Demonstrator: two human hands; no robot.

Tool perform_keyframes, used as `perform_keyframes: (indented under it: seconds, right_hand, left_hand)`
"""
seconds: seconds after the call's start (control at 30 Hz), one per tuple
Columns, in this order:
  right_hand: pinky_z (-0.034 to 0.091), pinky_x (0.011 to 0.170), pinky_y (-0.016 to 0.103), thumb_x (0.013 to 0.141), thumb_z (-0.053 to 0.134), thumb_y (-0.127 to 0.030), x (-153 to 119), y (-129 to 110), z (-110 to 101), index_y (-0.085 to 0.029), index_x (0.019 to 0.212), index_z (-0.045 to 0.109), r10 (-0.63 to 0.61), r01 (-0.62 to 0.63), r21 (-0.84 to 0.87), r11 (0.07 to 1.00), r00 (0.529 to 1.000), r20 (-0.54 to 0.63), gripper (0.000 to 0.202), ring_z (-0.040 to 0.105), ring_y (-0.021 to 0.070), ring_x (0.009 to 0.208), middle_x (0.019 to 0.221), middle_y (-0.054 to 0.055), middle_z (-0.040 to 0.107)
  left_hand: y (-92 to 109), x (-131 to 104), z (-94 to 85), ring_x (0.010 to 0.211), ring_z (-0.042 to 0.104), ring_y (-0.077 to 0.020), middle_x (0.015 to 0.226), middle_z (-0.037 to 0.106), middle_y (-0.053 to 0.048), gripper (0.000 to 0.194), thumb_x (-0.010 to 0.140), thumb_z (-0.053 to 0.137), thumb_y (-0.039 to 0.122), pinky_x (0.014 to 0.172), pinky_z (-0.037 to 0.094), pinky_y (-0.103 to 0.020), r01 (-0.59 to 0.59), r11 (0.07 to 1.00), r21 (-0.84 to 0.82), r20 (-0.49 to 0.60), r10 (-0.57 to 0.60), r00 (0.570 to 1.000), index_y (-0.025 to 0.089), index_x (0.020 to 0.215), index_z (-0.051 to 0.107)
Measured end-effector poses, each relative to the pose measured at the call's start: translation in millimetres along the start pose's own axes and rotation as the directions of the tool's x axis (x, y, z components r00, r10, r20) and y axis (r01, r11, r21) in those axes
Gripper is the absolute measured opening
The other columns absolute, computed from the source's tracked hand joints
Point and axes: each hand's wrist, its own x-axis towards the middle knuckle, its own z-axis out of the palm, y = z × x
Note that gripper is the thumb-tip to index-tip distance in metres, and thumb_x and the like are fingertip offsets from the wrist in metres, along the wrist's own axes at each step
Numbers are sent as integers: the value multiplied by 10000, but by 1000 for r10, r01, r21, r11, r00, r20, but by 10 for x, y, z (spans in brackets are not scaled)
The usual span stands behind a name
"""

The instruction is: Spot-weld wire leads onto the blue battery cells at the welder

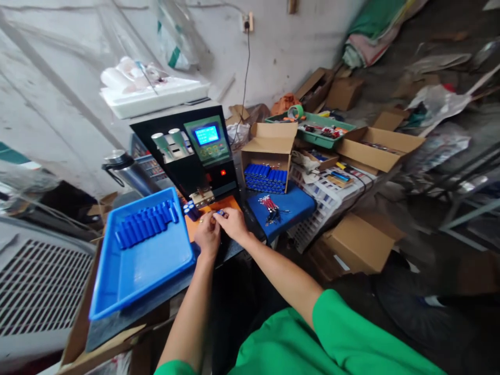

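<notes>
The small blue cell (221, 212), mostly hidden, is pinched by the right hand (233, 224); the left hand (208, 233) curls alongside, grip unclear.

Both hands together, low at front of black machine (183, 185) with lit blue LCD (207, 135). Right hand (231, 223) pinches a blue cylindrical cell (221, 212), mostly hidden; left hand (207, 235) curled against it, grip unclear. Small cluster of blue cells (190, 210) just beside, on orange work surface (231, 201). Left: blue plastic tray (148, 281), row of blue cells (144, 225) inside. Right: open cardboard box (273, 138) stacked with blue cells, red-and-black wire leads (270, 208) in front on blue surface (300, 204). Foam tray (156, 97) atop machine. Green sleeves.
</notes>
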Motion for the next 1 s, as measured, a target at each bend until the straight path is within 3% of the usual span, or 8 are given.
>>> perform_keyframes:
  seconds: [0.13, 0.23, 0.3, 0.4, 0.5, 0.6, 0.9, 1.0]
  right_hand:
    - [408, 529, 214, 881, 630, -453, -7, 83, 18, -202, 605, 617, 91, -85, 187, 979, 996, -24, 373, 553, 131, 545, 542, -26, 582]
    - [397, 478, 212, 885, 606, -479, 35, 208, -102, -187, 709, 671, 127, -106, 284, 953, 990, -54, 347, 514, 120, 492, 542, -39, 550]
    - [446, 512, 221, 890, 606, -457, 114, 318, -308, -172, 889, 730, 101, -65, 254, 965, 986, -131, 310, 542, 126, 524, 617, -26, 599]
    - [534, 693, 263, 889, 629, -369, 290, 485, -770, -158, 1120, 743, -8, 21, 37, 999, 944, -330, 333, 617, 150, 674, 833, 44, 691]
    - [539, 844, 310, 910, 615, -351, 498, 624, -1228, -135, 1201, 731, -129, 64, -159, 985, 888, -442, 380, 649, 175, 787, 982, 109, 695]
    - [534, 867, 320, 933, 581, -370, 708, 726, -1485, -128, 1246, 714, -168, 54, -232, 971, 846, -506, 418, 663, 193, 832, 989, 118, 687]
    - [510, 959, 349, 928, 583, -328, 1102, 788, -1435, -103, 1233, 719, -169, -39, -386, 922, 855, -491, 402, 676, 242, 974, 1031, 166, 711]
    - [549, 869, 325, 932, 574, -353, 1102, 807, -1410, -95, 1256, 700, -93, -78, -300, 951, 852, -516, 433, 697, 220, 885, 1031, 161, 717]
  left_hand:
    - [-42, -27, 38, 952, 689, -196, 1182, 709, -120, 307, 929, 584, 326, 790, 483, -284, -156, 987, 23, -94, 158, 983, 171, 1182, 661]
    - [-65, -48, 26, 979, 696, -206, 1128, 730, -117, 258, 927, 609, 337, 819, 490, -293, -261, 964, 50, -112, 265, 958, 171, 1113, 677]
    - [-79, -49, 22, 948, 699, -202, 1068, 744, -104, 197, 921, 623, 324, 790, 485, -286, -311, 947, 78, -123, 318, 940, 180, 1039, 688]
    - [-86, -40, 28, 918, 703, -199, 1035, 754, -89, 142, 912, 637, 296, 754, 483, -280, -350, 930, 112, -149, 363, 920, 189, 991, 685]
    - [-73, -34, 34, 901, 709, -197, 1025, 760, -80, 117, 905, 643, 272, 774, 500, -290, -374, 918, 131, -164, 392, 905, 193, 982, 682]
    - [-66, -36, 29, 867, 707, -199, 993, 760, -79, 110, 901, 649, 268, 776, 507, -299, -386, 910, 152, -176, 409, 896, 189, 970, 683]
    - [-84, -41, 16, 865, 692, -194, 986, 760, -69, 103, 891, 656, 228, 771, 495, -287, -433, 887, 161, -202, 459, 865, 197, 988, 671]
    - [-86, -44, 14, 857, 686, -188, 985, 759, -66, 106, 889, 656, 223, 766, 489, -281, -442, 882, 164, -198, 469, 861, 197, 992, 664]
